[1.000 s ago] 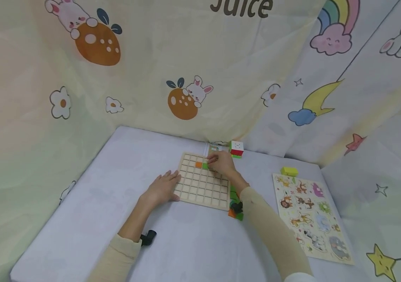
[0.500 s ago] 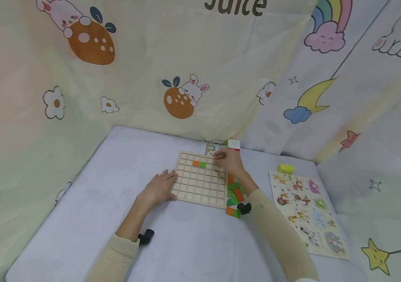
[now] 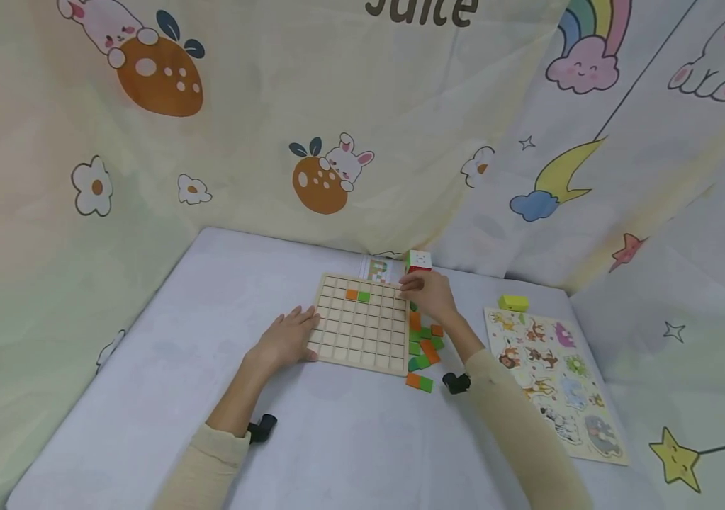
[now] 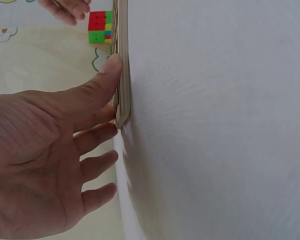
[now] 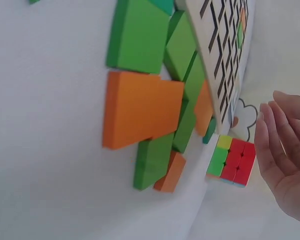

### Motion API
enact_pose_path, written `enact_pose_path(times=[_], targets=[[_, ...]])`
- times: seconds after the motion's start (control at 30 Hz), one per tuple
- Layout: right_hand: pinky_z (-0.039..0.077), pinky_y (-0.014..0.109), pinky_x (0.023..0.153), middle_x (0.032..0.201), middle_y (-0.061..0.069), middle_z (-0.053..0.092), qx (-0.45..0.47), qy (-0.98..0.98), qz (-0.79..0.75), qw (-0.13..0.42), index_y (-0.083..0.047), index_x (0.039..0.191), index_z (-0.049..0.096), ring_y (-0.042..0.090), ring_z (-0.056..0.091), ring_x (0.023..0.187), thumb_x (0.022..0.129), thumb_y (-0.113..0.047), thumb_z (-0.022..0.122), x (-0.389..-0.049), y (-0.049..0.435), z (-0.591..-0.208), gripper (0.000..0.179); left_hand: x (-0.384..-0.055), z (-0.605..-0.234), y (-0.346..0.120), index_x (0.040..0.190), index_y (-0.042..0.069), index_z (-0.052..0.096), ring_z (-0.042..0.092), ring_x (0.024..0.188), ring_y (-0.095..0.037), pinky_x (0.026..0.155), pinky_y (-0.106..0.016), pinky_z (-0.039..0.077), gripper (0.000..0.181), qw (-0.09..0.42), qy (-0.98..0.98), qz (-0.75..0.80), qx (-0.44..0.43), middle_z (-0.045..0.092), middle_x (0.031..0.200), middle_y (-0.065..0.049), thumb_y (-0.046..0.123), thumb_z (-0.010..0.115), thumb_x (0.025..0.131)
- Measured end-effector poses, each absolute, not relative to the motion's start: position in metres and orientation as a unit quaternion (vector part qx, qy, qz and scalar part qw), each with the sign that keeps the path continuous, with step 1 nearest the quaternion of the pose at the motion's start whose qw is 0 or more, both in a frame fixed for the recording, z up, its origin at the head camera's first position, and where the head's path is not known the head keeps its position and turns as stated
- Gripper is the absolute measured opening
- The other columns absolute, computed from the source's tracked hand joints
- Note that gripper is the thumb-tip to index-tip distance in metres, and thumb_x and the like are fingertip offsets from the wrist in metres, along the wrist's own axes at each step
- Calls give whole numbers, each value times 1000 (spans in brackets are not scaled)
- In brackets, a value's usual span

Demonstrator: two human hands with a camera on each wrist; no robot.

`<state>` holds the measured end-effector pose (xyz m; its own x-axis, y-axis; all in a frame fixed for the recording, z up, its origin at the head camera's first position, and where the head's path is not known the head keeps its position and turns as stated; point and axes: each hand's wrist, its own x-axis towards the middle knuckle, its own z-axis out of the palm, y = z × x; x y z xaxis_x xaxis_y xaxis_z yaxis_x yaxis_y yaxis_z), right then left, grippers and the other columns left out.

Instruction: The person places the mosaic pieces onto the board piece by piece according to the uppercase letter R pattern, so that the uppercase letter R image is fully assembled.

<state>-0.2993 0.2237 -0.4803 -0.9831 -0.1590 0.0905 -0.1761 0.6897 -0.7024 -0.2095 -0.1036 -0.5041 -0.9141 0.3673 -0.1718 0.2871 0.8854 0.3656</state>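
Observation:
A square wooden grid board (image 3: 360,331) lies on the white table. One orange square (image 3: 351,295) and one green square (image 3: 363,297) sit side by side in its upper rows. At the board's left edge rests my left hand (image 3: 285,340), its thumb touching the rim in the left wrist view and its fingers loosely extended. My right hand (image 3: 429,292) hovers by the board's upper right corner. Its fingers are gently bent together, with nothing seen between them in the right wrist view. Loose orange blocks (image 5: 142,107) and green blocks (image 5: 140,37) lie along the board's right side.
Behind the board are a printed pattern card (image 3: 378,270) and a puzzle cube (image 3: 419,261). To the right lies an animal picture board (image 3: 531,347), with a yellow block (image 3: 513,303) at its top edge. A printed cloth wall (image 3: 241,142) stands behind the table.
My right hand has drawn back rightward from the green square, uncovering it along with the card and loose blocks. The left hand stays at the board's edge. The head view has shifted slightly.

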Motion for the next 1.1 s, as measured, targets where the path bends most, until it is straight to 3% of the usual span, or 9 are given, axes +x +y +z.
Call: enact_pose_path(times=[0.3, 0.7, 1.1], targets=[[61, 43, 85, 97, 5, 79, 83, -925, 370, 18, -3, 113, 77, 24, 76, 91, 92, -8, 80, -292, 239, -488, 22, -209, -503, -103, 159, 3, 42, 20, 158, -40, 127, -61, 18, 90, 122, 964, 171, 163, 28, 170, -14, 32, 84, 86], [59, 46, 89, 102, 11, 79, 64, -930, 362, -16, -1, 116, 76, 27, 74, 94, 90, -6, 80, -283, 253, -497, 26, -208, -504, -104, 159, 3, 41, 20, 158, -40, 126, -62, 18, 89, 123, 963, 173, 167, 28, 170, -14, 32, 84, 87], [60, 39, 85, 103, 7, 76, 54, -936, 342, -56, -4, 116, 75, 23, 69, 93, 90, -10, 82, -281, 262, -508, 27, -208, -504, -104, 159, 3, 41, 20, 158, -40, 126, -61, 19, 89, 121, 963, 171, 170, 28, 170, -14, 33, 83, 87]])
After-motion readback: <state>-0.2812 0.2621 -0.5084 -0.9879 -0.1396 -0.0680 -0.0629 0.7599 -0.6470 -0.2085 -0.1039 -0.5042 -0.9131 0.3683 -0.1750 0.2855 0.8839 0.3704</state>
